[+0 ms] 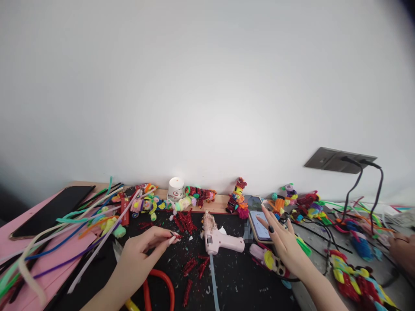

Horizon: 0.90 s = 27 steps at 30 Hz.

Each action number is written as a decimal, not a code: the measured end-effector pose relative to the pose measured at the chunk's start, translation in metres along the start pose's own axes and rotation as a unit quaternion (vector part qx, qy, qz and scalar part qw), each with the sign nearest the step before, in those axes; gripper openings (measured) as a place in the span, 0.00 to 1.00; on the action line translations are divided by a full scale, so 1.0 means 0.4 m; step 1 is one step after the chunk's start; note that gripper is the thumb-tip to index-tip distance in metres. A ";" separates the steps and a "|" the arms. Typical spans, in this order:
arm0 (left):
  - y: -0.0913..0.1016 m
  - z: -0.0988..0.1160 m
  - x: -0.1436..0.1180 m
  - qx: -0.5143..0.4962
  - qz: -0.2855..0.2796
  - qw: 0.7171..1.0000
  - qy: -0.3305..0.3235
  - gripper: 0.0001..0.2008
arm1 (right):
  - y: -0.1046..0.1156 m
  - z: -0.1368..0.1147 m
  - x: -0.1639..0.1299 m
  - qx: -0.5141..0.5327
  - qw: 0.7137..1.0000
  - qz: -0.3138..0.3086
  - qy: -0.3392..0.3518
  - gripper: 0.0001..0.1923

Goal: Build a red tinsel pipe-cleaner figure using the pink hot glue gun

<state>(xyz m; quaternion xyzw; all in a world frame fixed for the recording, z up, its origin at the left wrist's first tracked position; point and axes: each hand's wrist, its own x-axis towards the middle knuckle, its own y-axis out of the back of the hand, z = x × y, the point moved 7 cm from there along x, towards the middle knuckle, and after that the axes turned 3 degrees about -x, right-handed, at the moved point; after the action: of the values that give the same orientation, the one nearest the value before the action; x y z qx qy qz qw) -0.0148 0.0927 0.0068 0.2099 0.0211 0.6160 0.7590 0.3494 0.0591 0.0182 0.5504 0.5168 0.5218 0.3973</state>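
Observation:
My left hand [142, 252] pinches a small red glitter pipe-cleaner piece [177, 236] between thumb and fingertips, above a black mat [233, 276]. My right hand [283, 242] is spread flat, its fingers touching the screen of a phone [259, 224] lying by the mat's right edge. A pink glue gun [217, 239] lies on the mat between both hands, a glue stick trailing from its back. More red glitter pieces [186, 222] lie scattered around it.
Long coloured pipe cleaners [65, 233] spread over a pink sheet at left, beside a dark phone [52, 211]. Small pipe-cleaner figures [238, 198] and a white cup [176, 188] line the wall. Orange-handled pliers [162, 289] lie near. Another person's hand [403, 250] is at far right. Cables hang from a wall socket [337, 160].

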 end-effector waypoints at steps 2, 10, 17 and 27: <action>-0.014 0.001 -0.003 -0.021 -0.015 1.000 0.012 0.06 | -0.006 -0.002 0.004 0.002 1.000 -0.020 -0.004 0.28; -0.027 0.010 0.002 -0.042 -0.028 0.999 0.016 0.05 | 0.010 0.031 -0.012 0.030 0.998 0.012 -0.045 0.28; -0.031 -0.002 -0.003 -0.035 -0.038 0.998 0.026 0.05 | 0.004 0.052 -0.029 0.008 0.999 0.009 -0.042 0.28; -0.025 -0.004 -0.001 -0.027 -0.032 0.999 0.021 0.06 | 0.000 0.088 -0.041 0.005 0.998 0.007 -0.066 0.29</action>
<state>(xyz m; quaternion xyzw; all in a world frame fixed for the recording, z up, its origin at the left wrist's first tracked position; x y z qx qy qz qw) -0.0060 0.0911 0.0018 0.1756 0.0272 0.5959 0.7832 0.3855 0.0465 0.0104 0.5891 0.4887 0.4844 0.4237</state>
